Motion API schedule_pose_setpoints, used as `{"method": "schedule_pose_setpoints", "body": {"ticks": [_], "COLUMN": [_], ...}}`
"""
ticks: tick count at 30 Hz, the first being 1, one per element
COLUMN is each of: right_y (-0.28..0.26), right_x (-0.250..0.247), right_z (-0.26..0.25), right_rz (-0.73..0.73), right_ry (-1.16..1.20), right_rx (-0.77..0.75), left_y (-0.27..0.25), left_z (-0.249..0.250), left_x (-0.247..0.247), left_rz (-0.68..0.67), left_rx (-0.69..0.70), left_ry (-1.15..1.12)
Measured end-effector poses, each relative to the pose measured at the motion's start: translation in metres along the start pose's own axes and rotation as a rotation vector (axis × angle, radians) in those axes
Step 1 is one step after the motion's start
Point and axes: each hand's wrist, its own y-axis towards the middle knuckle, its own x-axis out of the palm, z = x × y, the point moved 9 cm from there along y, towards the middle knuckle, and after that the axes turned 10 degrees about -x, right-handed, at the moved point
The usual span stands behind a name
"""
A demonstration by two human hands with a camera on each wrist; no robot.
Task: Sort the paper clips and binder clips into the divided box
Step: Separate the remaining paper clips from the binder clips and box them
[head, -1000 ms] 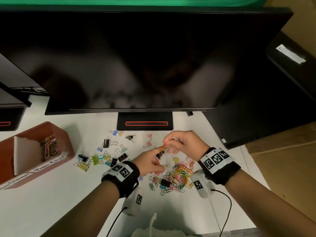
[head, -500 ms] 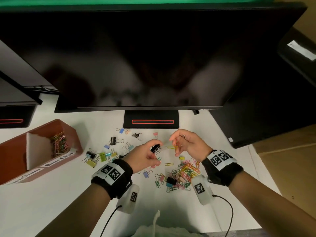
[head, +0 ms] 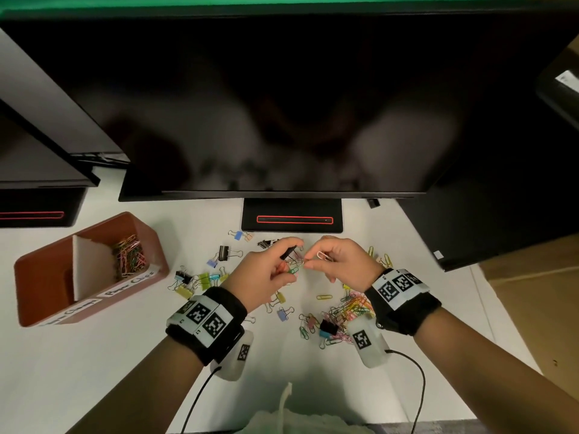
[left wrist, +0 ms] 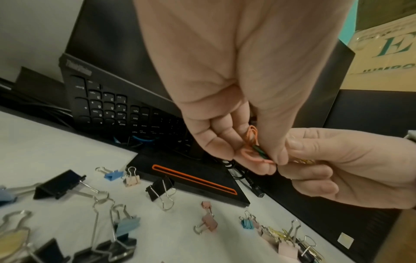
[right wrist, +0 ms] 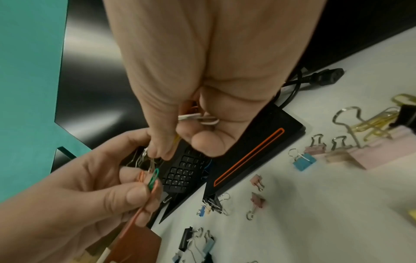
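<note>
My left hand (head: 293, 261) hovers above the white desk and grips a black binder clip (head: 288, 253) together with a green paper clip (right wrist: 153, 178) and an orange paper clip (left wrist: 249, 151). My right hand (head: 308, 260) meets it, fingertips pinching at that tangle, with a white paper clip (head: 322, 255) curled in its fingers. The brown divided box (head: 156, 242) stands at the left; its right compartment holds coloured paper clips (head: 130, 255). A pile of paper clips (head: 347, 311) lies under my right wrist, and loose binder clips (head: 200, 280) lie left of my left hand.
A large dark monitor fills the back; its stand base (head: 293, 219) with a red stripe sits just beyond my hands. A black keyboard (left wrist: 108, 106) and a power cable (right wrist: 315, 78) lie behind it. A second monitor base (head: 31, 211) stands far left.
Half a second ago the hands were slightly apart, the left holding the black binder clip. They have come together again, and the right fingertips now pinch at the clips in the left hand.
</note>
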Motion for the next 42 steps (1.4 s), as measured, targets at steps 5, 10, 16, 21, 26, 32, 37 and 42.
{"method": "schedule_pose_setpoints", "body": {"ticks": [5,10,16,21,26,32,37,42], "right_y": [0.001,0.001,0.004,0.007,0.009,0.007,0.009,0.008], "right_x": [-0.007,-0.008,-0.010,-0.009,-0.006,-0.005,-0.004,-0.007], "right_z": [-0.015,-0.039,-0.060,-0.062,-0.057,-0.053,-0.054,-0.052], "right_rz": [0.048,0.028,0.039,0.048,0.057,0.080,0.086,0.117], "right_ry": [-0.005,-0.050,-0.109,-0.138,-0.160,-0.095,-0.068,-0.036], "right_rx": [-0.020,-0.078,-0.128,-0.154,-0.143,-0.126,-0.110,-0.093], "left_y": [-0.008,-0.012,-0.006,-0.004,0.000,0.000,0.004,0.009], "left_z": [-0.008,-0.001,-0.011,-0.008,-0.006,0.001,0.004,0.005], "left_x": [-0.013,-0.031,-0.052,-0.048,-0.044,-0.036,-0.033,-0.031], "left_rz": [-0.027,0.028,0.121,0.065,0.071,0.009,0.033,0.041], "left_rx": [-0.013,0.040,-0.026,-0.059,-0.091,-0.085,-0.055,-0.051], "left_ry": [-0.101,-0.141,-0.372,-0.407,-0.403,-0.499,-0.321,-0.273]}}
